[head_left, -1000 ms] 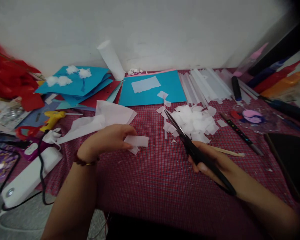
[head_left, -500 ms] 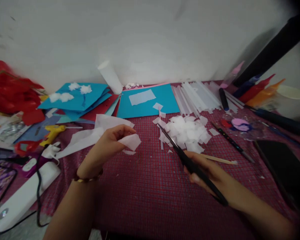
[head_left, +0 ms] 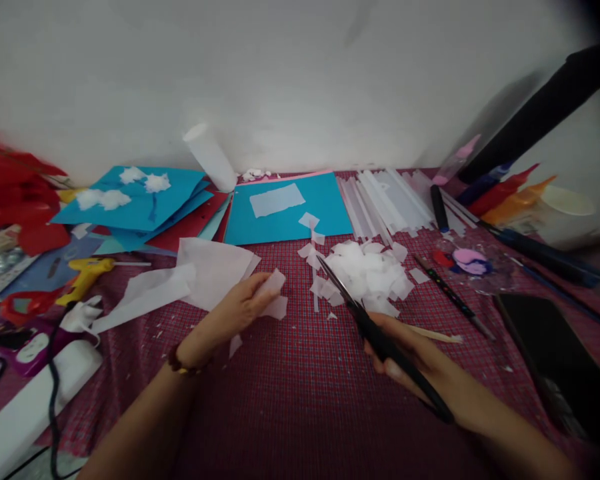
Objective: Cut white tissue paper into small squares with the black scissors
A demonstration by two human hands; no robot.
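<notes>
Between the fingers and thumb of my left hand (head_left: 237,307) is a small piece of thin white paper (head_left: 276,300). My right hand (head_left: 405,347) grips black-handled scissors (head_left: 375,330), whose blades look closed and point away to the upper left. Just beyond the blades lies a heap of cut white paper squares (head_left: 373,270), with several loose squares at its left side. Larger white paper sheets (head_left: 207,267) lie behind my left hand.
Blue sheets with white tufts (head_left: 130,207) and a flat blue sheet (head_left: 290,220) lie at the back. Clear strips (head_left: 393,200) are beside them. A yellow glue gun (head_left: 87,273) is left; a black phone (head_left: 550,360) and a brush (head_left: 453,293) are right.
My left hand has moved slightly right and down with the paper piece, its fingers now more closed over it. The view has shifted a little; my right hand keeps the scissors in place.
</notes>
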